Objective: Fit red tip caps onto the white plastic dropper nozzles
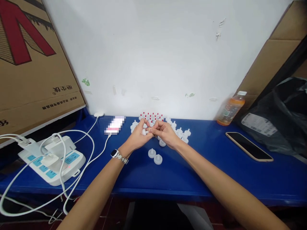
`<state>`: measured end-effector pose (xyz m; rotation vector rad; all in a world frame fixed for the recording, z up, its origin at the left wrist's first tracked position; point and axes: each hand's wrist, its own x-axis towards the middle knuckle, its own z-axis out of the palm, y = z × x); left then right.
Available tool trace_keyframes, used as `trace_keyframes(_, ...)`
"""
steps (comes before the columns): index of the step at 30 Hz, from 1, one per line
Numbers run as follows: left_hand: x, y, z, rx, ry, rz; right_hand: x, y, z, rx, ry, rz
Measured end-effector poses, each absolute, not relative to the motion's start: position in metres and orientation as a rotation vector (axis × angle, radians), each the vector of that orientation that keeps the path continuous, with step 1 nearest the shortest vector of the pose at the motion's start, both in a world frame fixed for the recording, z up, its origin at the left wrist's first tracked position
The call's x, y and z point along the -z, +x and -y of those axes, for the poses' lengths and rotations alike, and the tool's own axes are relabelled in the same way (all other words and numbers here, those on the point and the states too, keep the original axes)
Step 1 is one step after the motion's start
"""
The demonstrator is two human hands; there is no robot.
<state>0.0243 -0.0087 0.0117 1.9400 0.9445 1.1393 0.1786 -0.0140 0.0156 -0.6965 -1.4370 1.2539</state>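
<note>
My left hand (139,135) and my right hand (166,133) meet above the table, fingertips pinched together. Between my left fingers shows a translucent white nozzle cap (144,131). Whatever the right fingertips grip is mostly hidden behind them. Around my hands lie several similar caps, round with a thin spout, such as the white caps (184,135) by my right hand. Two loose caps (157,159) rest on the table nearer to me. Behind my fingers stand several caps with red tips (153,115), close to the wall.
The blue table (192,179) backs onto a white wall (153,57). On the left are a power strip (69,163) with looping white cables and a lit, blurred phone (115,124). To the right are a dark phone (249,147), an orange drink bottle (231,108) and a black plastic bag (280,108).
</note>
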Motion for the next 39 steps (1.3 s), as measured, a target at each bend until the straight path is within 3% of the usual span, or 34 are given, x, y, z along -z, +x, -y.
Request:
trace_keyframes(7, -0.009, 0.022, 0.005, -1.088, 1.871, -0.906, -0.015, 0.177, 0.012, -1.272, -0.696, 1.445)
trace_keyframes(13, -0.020, -0.006, 0.001, -0.761, 2.175, -1.138, -0.021, 0.201, 0.001, -0.836, -1.040, 1.720)
trace_keyframes(23, -0.033, -0.003, 0.012, -0.311, 2.119, -0.886, -0.014, 0.204, 0.008, -0.378, -1.194, 2.262)
trace_keyframes(32, -0.021, -0.012, -0.002, -0.634, 2.296, -1.048, -0.018, 0.199, 0.024, -0.343, -1.078, 2.166)
trace_keyframes(39, -0.022, -0.019, -0.007, -0.911, 2.207, -1.116, -0.013, 0.202, 0.003, 0.011, -1.314, 2.111)
